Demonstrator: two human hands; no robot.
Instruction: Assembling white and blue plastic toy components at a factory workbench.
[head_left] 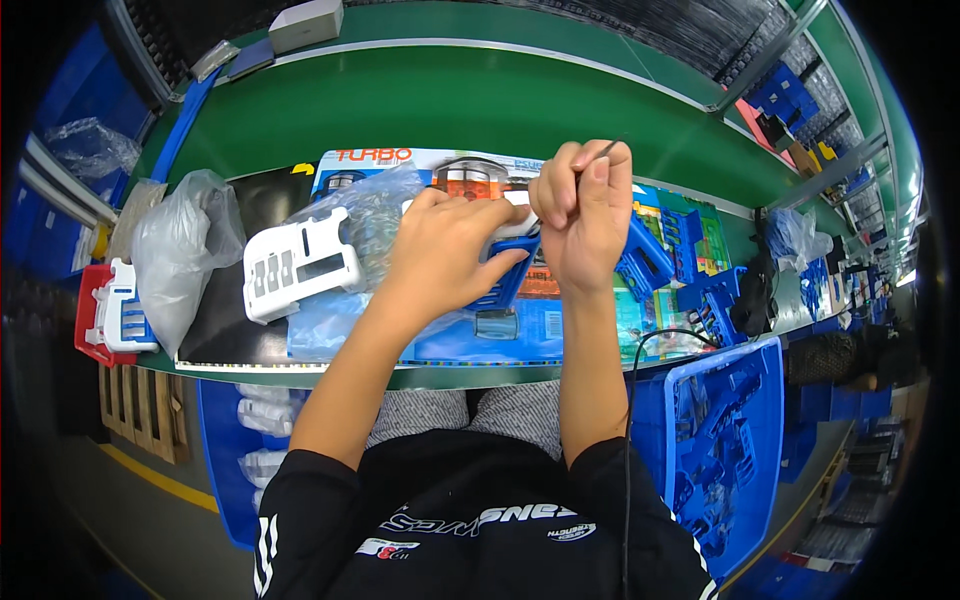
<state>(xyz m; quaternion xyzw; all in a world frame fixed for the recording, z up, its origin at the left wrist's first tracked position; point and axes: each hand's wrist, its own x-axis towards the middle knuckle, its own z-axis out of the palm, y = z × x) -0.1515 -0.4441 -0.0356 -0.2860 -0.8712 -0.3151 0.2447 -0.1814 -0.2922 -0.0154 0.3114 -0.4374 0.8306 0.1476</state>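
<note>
My left hand (445,250) presses down on a white plastic ladder-like part (300,265) joined to a blue plastic piece (505,285), over a clear plastic bag (365,215). Closed in a fist just right of it, my right hand (585,215) grips a thin dark tool (604,150) that points up from the fingers. Both hands work above a flat printed cardboard sheet (590,325) lying on the green table (450,105).
A crumpled clear bag (185,250) lies at the left beside a red bin (92,320) holding white parts. Blue plastic parts (690,270) lie at the right, a blue crate (725,440) of blue parts stands below them. A grey box (305,22) sits far back.
</note>
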